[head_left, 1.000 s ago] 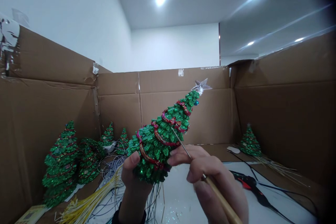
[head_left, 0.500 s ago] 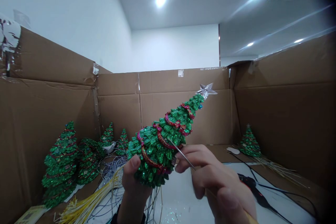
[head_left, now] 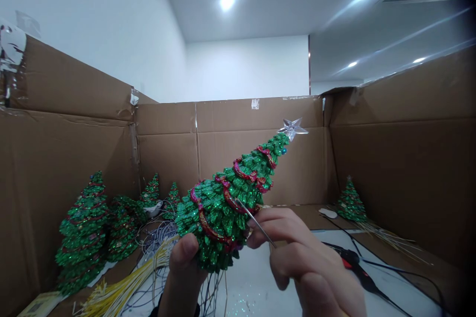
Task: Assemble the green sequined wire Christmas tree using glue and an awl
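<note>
Green star-topped tree [head_left: 225,203] tilts above the table [head_left: 260,282], held low by the left hand [head_left: 186,257], whose fingers are mostly hidden. Right of the tree, the right hand [head_left: 308,257] holds a metal-tipped tool [head_left: 258,223], rear mostly covered. Far left of it, a yellowish label [head_left: 39,304] is unreadable.

Glittering green across the held tree [head_left: 213,200], looped with a sparkly red-and-pink garland [head_left: 208,229]. Clear with a silvery sheen at the star [head_left: 292,129], bright blue on the bauble [head_left: 284,150] below. Steel grey along the thin tool [head_left: 261,228]. Deep green, striped with dark red, over the large tree [head_left: 84,237] at far left; green again, flecked with red, on 2 small trees [head_left: 150,192] behind. Yellow and white in the bundled strands [head_left: 126,285], greyish lavender in the tangled wires [head_left: 161,233]. Black with red patches on the corded tool [head_left: 363,276]. White across the tabletop [head_left: 277,290], speckled with green glitter [head_left: 247,303]. Plain brown on the cardboard walls [head_left: 301,158].
</note>
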A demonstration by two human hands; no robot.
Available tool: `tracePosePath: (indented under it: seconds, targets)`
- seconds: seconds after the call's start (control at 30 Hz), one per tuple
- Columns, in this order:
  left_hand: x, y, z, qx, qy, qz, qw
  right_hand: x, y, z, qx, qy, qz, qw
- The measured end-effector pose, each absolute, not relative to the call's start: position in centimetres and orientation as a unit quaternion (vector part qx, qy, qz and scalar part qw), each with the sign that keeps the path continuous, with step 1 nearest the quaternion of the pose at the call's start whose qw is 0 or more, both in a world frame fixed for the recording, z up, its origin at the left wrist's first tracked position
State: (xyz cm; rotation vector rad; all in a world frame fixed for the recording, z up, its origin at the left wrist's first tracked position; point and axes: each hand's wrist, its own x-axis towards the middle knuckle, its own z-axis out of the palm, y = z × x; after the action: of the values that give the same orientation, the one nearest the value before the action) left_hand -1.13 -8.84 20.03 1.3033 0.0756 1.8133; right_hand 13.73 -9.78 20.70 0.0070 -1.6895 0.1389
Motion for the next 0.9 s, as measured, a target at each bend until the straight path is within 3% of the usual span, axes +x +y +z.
tracePosePath:
  seconds: [0.4,0.9]
  targets:
    - [-1.7,-8.6,19.1,0.459,0.069,0.766,0.444,12.9,-9.9,20.1,0.003,-0.682,0.122,0.721]
    - [-1.7,-9.0,18.4,0.488,0.090,0.713,0.495,14.4,-10.0,20.6,-0.105,-0.775,0.047,0.621]
